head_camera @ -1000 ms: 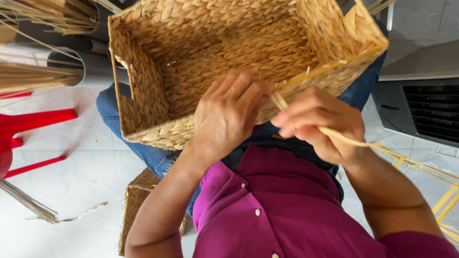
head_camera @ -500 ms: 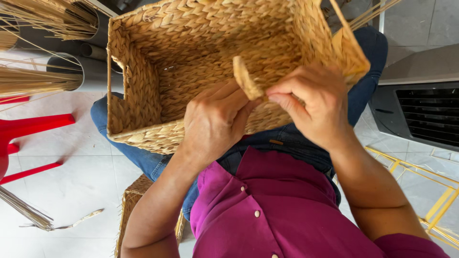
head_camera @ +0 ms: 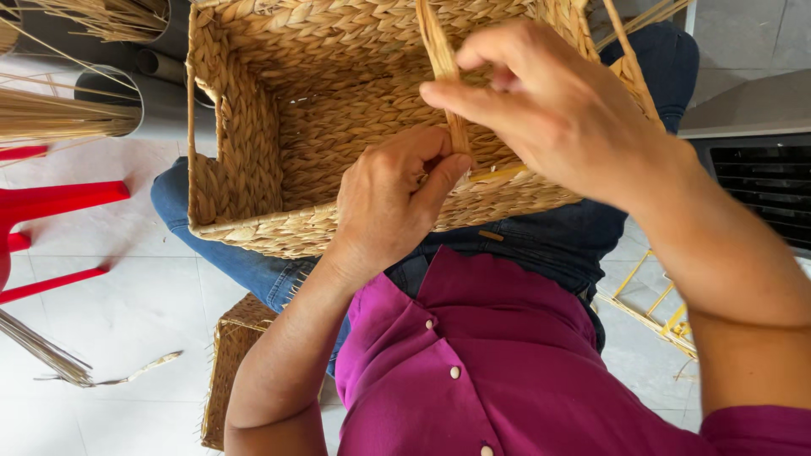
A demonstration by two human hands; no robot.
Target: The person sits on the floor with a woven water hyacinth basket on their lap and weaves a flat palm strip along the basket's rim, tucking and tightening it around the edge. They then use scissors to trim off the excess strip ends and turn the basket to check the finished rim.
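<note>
pale tiled floor [head_camera: 144,295], red chair [head_camera: 51,203]

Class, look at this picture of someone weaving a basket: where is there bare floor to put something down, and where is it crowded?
Free: the pale floor between the red stool, the person's jeans and the small woven piece. Crowded: the basket rim, where the left hand and right hand work a strand; also the upper left, with straw bundles.

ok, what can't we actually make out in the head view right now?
- Where the strand enters the basket rim: hidden behind the left hand thumb.
- Strand's upper end and the basket's far wall: cut off by the top edge.
- Right hand fingertips: curled under, hidden behind the hand itself.
- Second woven piece on the floor: mostly hidden by the left forearm and leg.
</note>
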